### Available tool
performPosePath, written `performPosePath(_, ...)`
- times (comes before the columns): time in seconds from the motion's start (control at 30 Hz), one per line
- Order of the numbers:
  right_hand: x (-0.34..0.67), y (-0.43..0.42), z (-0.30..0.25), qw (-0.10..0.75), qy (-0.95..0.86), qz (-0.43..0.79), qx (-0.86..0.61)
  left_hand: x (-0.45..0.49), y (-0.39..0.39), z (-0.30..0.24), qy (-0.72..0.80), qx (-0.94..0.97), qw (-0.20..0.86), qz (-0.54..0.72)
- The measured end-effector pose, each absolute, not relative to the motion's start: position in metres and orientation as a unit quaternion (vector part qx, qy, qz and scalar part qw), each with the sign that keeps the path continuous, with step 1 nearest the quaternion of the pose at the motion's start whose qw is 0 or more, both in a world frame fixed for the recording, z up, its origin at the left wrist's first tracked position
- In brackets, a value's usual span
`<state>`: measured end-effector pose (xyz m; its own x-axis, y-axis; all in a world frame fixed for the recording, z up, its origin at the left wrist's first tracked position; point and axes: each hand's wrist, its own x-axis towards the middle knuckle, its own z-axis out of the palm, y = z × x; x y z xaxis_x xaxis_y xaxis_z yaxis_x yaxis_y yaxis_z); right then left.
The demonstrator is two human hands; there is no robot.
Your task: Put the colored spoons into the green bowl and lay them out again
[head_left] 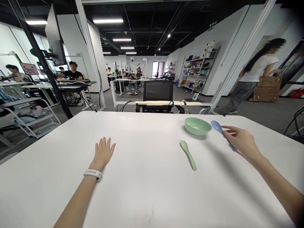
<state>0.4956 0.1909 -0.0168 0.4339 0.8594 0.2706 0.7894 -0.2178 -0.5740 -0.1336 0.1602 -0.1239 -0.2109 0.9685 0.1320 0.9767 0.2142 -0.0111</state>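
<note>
My right hand [242, 142] grips a blue spoon [218, 127] by its handle, its bowl raised just right of a pale green bowl [198, 126] that stands on the white table [147, 183]. A green spoon [188, 154] lies flat on the table in front of the bowl, left of my right hand. My left hand [103, 153] rests palm down on the table at the left, fingers stretched out, holding nothing. A white watch band is on that wrist.
A black office chair [158, 95] stands behind the table's far edge. A person [254, 76] walks at the right by a wooden crate. Other people sit at desks at the left and far back. Shelves line the right wall.
</note>
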Motion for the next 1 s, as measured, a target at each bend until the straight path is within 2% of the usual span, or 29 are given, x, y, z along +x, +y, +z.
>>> performPosePath(0.13,0.51,0.163,-0.05,0.295,-0.524,0.097,-0.793,-0.135,0.161,-0.125,-0.775,-0.627,0.057,-0.045)
performPosePath(0.37,0.495,0.152,-0.088,0.326,-0.503,0.124,-0.791,-0.137,0.16,-0.124,-0.766,-0.638,0.07,-0.041)
performPosePath(0.53,0.496,0.152,-0.101,0.336,-0.508,0.114,-0.784,-0.137,0.16,-0.124,-0.769,-0.634,0.071,-0.038)
performPosePath(0.9,0.493,0.146,-0.103,0.311,-0.523,0.121,-0.784,-0.135,0.161,-0.125,-0.775,-0.627,0.069,-0.042)
performPosePath(1.0,0.497,0.148,-0.111,0.296,-0.547,0.09,-0.778,-0.136,0.161,-0.126,-0.768,-0.634,0.075,-0.05)
